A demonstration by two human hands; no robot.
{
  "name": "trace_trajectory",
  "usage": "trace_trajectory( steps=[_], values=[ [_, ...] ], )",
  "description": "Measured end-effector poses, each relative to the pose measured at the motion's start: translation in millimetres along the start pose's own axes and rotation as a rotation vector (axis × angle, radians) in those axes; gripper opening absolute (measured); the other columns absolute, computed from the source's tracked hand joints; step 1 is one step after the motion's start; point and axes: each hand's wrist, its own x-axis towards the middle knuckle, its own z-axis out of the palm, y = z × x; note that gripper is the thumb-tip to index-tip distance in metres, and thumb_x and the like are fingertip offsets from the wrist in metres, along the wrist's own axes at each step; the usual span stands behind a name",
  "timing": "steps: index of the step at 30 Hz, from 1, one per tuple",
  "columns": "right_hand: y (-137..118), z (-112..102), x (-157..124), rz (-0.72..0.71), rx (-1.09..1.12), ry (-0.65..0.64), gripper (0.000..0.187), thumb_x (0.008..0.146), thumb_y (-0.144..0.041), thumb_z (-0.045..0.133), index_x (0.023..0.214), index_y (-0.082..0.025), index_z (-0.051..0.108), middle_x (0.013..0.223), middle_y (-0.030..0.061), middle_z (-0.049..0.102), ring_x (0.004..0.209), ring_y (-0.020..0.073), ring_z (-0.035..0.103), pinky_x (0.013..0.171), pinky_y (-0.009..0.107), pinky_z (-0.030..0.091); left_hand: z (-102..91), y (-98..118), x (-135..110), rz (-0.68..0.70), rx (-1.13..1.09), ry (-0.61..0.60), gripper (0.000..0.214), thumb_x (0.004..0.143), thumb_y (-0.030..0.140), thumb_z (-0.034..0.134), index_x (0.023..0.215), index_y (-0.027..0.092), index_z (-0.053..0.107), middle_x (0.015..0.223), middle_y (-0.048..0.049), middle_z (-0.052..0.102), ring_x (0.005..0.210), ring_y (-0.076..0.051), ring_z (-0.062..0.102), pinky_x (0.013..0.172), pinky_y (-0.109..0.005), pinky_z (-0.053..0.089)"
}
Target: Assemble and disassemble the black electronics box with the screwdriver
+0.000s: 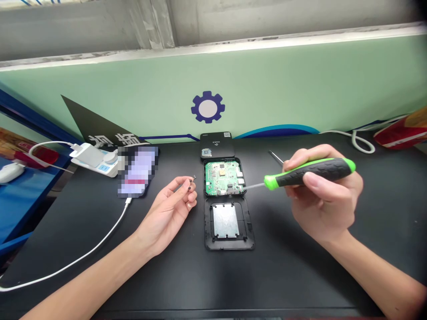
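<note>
A green-and-black screwdriver (310,172) is gripped in my right hand (328,209), its shaft pointing left toward the right edge of the open black case. Inside that case lies a green circuit board (213,178). My left hand (170,204), left of the case, has its thumb and fingers pinched together on small dark pieces (190,184) that look like screws. Just beyond its fingertips is another tiny piece (195,177). Nearest me lies a black cover (209,242) with a silver metal plate (226,221). Behind my right hand a thin metal shaft (276,156) shows; its other end is hidden.
A closed black box (216,144) stands behind the case on the black table (150,284). At left are a phone (138,171) with a white cable (96,244) and a white power strip (96,160). A green partition (150,89) rises behind, with another white cable (362,144) at right.
</note>
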Motion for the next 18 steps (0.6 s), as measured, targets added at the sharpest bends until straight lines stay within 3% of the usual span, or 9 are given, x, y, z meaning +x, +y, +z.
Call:
trace_trajectory(
  steps=[5,12,18],
  values=[
    [-10,4,5,-0.056,0.0,0.098,0.01,0.077,-0.03,0.091,0.081,-0.026,0.083,0.082,0.0039,0.065,0.052,0.0178,0.05,0.04,0.038,0.028,3.4,-1,-5,-0.037,0.0,-0.067,0.012,0.106,0.02,0.085,0.112,0.015,0.076,0.101,-0.0019,0.059,0.082,-0.009,0.061,0.074,-0.02,0.058],
    [-20,7,10,-0.296,-0.219,-0.028,0.022,0.085,-0.053,0.09,0.08,-0.034,0.08,0.072,0.0071,0.06,0.061,0.0283,0.052,0.054,0.049,0.037,5.8,-1,-8,-0.082,-0.008,-0.124,0.015,0.107,0.023,0.085,0.108,0.015,0.072,0.097,-0.0009,0.056,0.081,-0.01,0.058,0.074,-0.021,0.055],
    [-27,19,7,-0.406,-0.298,-0.125,0.005,0.084,-0.034,0.084,0.085,-0.033,0.079,0.07,0.0027,0.064,0.058,0.0275,0.057,0.054,0.047,0.04,6.8,-1,-10,-0.092,0.004,-0.124,0.019,0.104,0.025,0.089,0.105,0.016,0.072,0.095,-0.0004,0.056,0.079,-0.01,0.057,0.074,-0.022,0.053]
  ],
)
